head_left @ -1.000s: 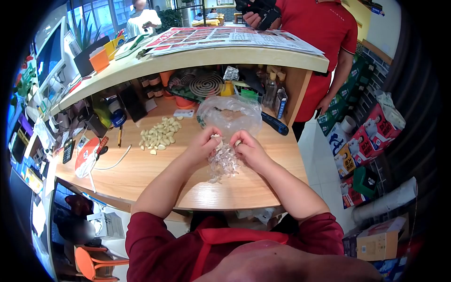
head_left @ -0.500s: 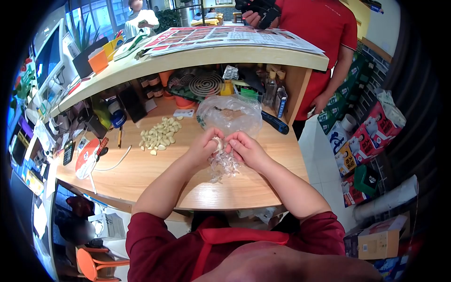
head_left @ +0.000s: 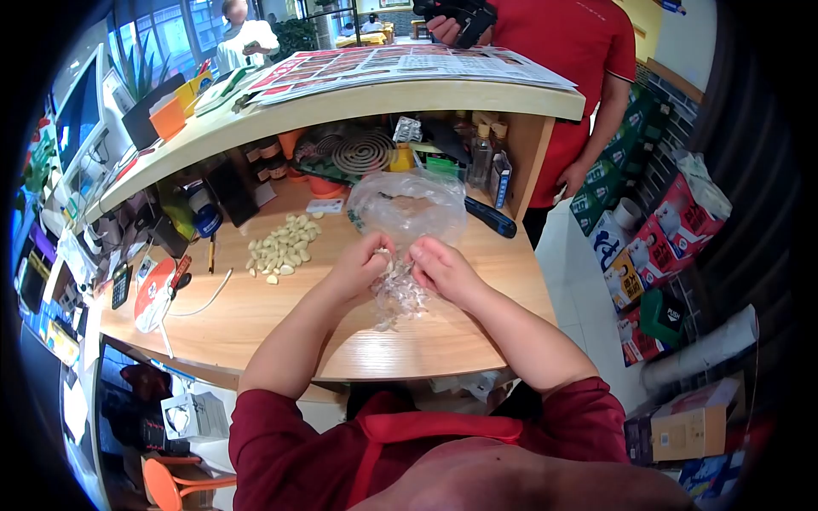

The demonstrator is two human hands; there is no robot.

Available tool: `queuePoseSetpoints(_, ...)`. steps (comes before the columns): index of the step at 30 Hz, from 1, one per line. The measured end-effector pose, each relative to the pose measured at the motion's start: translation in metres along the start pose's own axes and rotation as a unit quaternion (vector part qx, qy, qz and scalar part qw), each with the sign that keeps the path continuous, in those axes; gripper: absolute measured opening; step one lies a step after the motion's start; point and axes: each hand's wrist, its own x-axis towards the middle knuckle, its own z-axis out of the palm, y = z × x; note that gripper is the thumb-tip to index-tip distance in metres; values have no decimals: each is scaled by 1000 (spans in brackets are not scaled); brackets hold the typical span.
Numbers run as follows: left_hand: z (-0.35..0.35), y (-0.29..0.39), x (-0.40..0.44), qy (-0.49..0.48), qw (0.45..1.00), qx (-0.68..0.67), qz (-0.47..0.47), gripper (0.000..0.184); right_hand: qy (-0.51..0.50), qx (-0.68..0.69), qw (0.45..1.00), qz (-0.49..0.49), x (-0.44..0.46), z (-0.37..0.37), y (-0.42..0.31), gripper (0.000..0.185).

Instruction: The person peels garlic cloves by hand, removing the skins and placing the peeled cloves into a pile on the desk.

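Note:
My left hand [head_left: 369,266] is closed over the pile of papery garlic skins [head_left: 400,298], with a pale piece of garlic between its fingers. Close beside it, my right hand [head_left: 436,266] has its fingers pinched together at the edge of the same pile; what they hold, if anything, is hidden. Peeled garlic cloves [head_left: 281,247] lie in a heap on the desk to the left. Just beyond my hands rests a clear plastic bag [head_left: 409,204], its contents brownish and hard to make out.
A black-and-blue tool [head_left: 491,218] lies right of the bag. Bottles and a coiled item stand under the raised counter [head_left: 358,100]. A cable and a red-and-white fan [head_left: 156,294] are at the left. A person in red [head_left: 558,51] stands beyond the counter.
My hands came close together and have since parted slightly over the skins. The whole view has shifted a little. The person in red's lowered hand has moved.

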Motion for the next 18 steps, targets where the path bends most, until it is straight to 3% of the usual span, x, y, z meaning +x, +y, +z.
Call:
queuePoseSetpoints(7, 2, 1, -1, 12, 997, 68, 46, 10, -5, -47, 999, -11, 0, 1, 1, 27)
queuePoseSetpoints(18, 0, 8, -4, -23, 998, 60, -21, 18, 13, -29, 999, -2, -1, 0, 0, 34)
